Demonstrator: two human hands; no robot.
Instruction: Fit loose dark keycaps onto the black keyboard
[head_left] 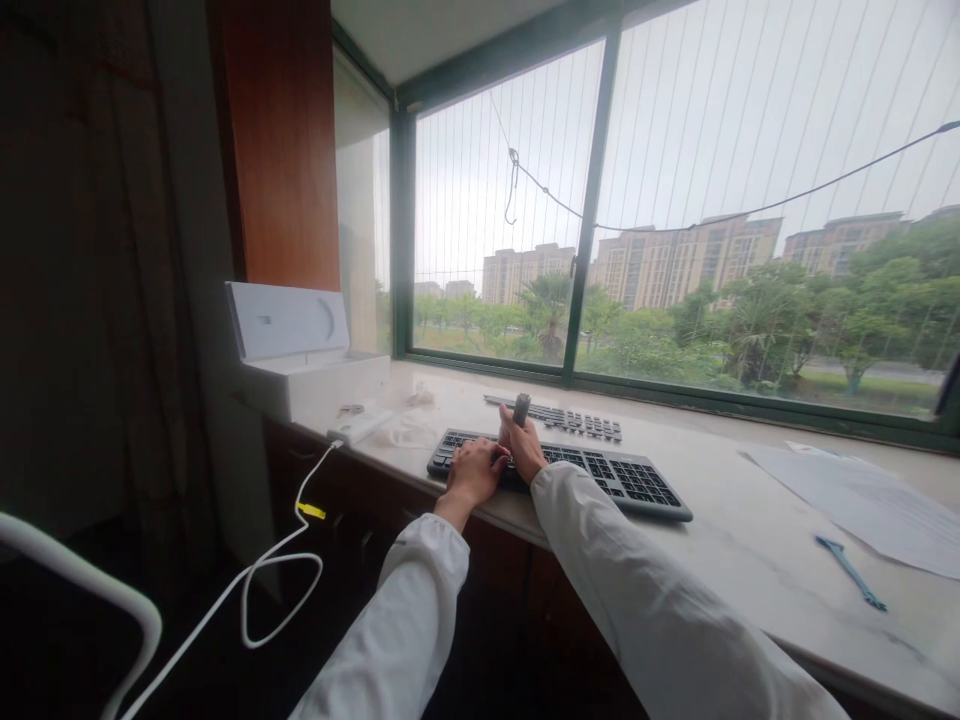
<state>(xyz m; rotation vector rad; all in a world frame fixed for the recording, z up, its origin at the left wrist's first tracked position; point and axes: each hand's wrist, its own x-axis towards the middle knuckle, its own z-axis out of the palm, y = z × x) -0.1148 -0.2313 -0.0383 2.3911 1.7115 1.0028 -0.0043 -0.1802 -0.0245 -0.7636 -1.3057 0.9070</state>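
A dark keyboard [645,483] lies on the pale marble sill in front of me. My left hand [475,470] rests over its left part, fingers curled down and thumb drawn in. Whatever those fingers pinch is hidden. Upright in my right hand [523,447] is a dark cylindrical handle [521,408], gripped with the fingers wrapped round it; its lower end is hidden between my hands, close over the keys. Just behind the keyboard, loose dark keycaps [592,427] are laid out in rows.
An open white box [322,385] stands at the left, near a white power strip [360,425] with a white cable [262,560] hanging off the edge. Crumpled tissue [420,395] lies nearby. At the right are paper sheets [862,490] and a blue-green tool [851,572]. Windows [510,230] rise behind.
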